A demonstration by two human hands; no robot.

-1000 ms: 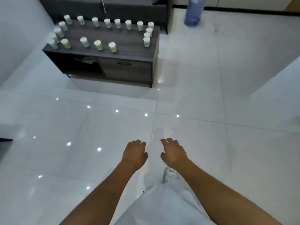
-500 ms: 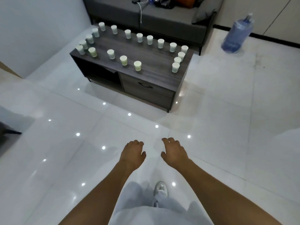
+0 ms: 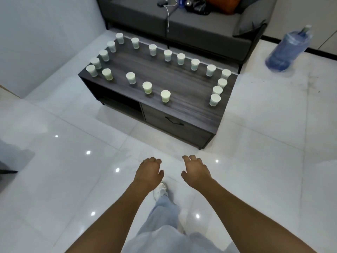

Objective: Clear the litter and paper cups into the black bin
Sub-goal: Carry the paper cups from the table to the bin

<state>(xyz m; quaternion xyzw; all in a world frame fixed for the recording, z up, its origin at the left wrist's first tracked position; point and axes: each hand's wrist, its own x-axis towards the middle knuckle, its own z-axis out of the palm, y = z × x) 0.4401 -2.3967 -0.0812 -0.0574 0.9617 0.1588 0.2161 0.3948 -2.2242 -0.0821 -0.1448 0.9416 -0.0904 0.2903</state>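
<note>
Both the left hand [image 3: 148, 173] and right hand [image 3: 196, 172] hang loosely curled, holding nothing; paper cups [image 3: 165, 96] stand well beyond the fingertips on the low table [image 3: 182, 84], where hasty reaching may topple neighbours.

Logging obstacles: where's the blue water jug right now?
In the head view the blue water jug stands on the white tiled floor at upper right, just right of the grey sofa and beyond the coffee table's right end.

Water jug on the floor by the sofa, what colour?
Translucent blue water jug, with a pale cap; the head view shows it at upper right.
</note>
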